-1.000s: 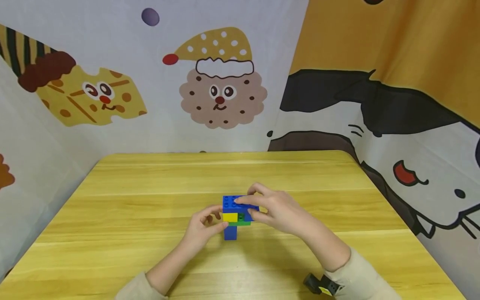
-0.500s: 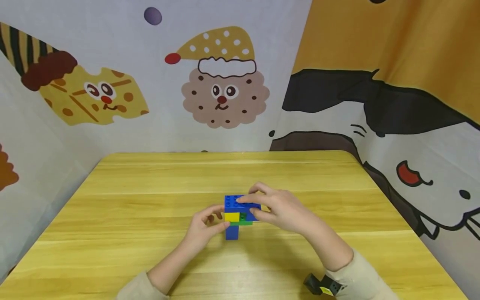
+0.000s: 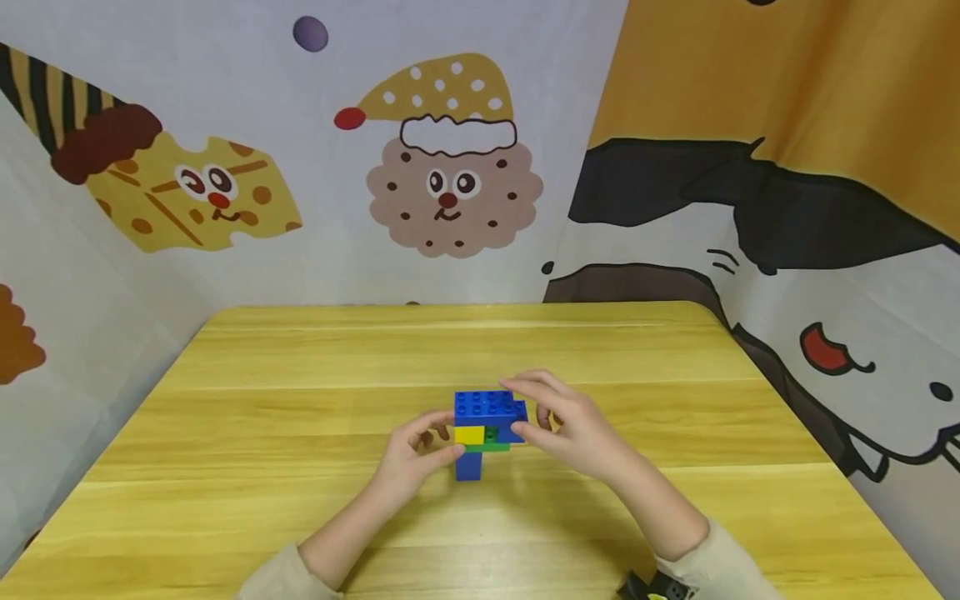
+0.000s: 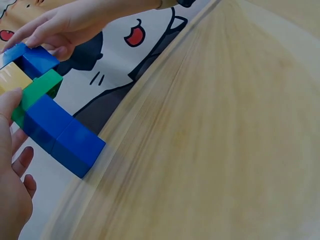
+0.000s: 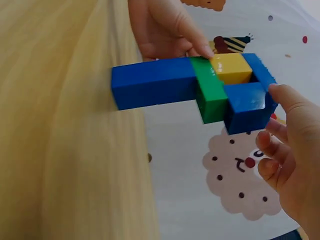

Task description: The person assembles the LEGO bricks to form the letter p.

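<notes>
A stack of toy building bricks stands upright in the middle of the head view. Its leg is a blue column (image 3: 468,468), with a green brick (image 3: 497,447) across it. On the green brick sit a yellow brick (image 3: 468,435) and a smaller blue brick (image 5: 247,102); a long studded blue brick (image 3: 480,410) bridges the top. My left hand (image 3: 411,450) holds the stack's left side, thumb by the yellow and green bricks. My right hand (image 3: 581,429) is at the right end, thumb touching the blue bricks and index finger extended along the top rear edge. Its other fingers are off the bricks.
The stack is on a wooden table (image 3: 300,358). A black device with a yellow mark (image 3: 652,587) is beside the right sleeve, at the bottom edge. Behind the table hangs a printed cloth (image 3: 315,275) with cartoon figures.
My right index finger has lifted off the studs to the top's rear edge, and more of the long blue brick shows. The left hand keeps its hold. The view has shifted slightly.
</notes>
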`<action>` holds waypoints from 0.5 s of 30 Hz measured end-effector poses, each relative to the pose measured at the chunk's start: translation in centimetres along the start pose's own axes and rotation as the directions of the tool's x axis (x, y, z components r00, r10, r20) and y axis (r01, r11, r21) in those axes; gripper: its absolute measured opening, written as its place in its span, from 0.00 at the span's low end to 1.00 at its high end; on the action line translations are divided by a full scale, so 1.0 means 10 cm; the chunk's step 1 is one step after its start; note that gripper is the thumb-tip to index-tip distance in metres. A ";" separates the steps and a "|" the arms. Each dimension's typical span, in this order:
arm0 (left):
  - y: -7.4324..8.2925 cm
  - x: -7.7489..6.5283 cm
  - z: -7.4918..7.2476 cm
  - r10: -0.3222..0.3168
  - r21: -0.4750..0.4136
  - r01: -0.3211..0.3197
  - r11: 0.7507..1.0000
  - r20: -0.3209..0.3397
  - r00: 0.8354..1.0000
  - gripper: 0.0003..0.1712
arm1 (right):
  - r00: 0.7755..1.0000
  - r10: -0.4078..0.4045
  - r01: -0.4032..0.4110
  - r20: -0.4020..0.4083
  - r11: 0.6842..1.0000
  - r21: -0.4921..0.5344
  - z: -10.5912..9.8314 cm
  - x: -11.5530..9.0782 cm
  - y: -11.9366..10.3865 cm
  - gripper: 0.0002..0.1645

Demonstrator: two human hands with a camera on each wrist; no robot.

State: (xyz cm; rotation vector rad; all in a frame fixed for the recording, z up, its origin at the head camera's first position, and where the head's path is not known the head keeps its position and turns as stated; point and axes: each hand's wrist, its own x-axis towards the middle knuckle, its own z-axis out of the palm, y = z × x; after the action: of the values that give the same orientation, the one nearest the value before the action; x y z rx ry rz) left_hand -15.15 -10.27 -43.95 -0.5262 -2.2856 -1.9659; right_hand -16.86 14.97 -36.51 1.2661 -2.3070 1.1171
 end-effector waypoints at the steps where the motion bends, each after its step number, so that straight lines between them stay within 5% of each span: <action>1: 0.00 0.00 0.00 -0.004 -0.003 0.004 1.000 0.000 1.000 0.20 | 1.000 -0.004 0.005 -0.020 1.000 0.020 0.01 -0.02 0.02 0.34; 15: -0.04 -0.02 -0.02 0.021 0.042 -0.022 0.999 0.024 0.999 0.24 | 0.995 0.083 -0.073 -0.055 0.984 0.163 0.08 -0.22 0.16 0.36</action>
State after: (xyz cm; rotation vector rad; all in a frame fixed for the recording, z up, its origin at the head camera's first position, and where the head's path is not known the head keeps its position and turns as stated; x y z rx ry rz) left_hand -15.07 -10.54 -44.36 -0.5703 -2.3196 -1.9076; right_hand -16.82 16.18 -39.07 1.1864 -2.2781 1.3736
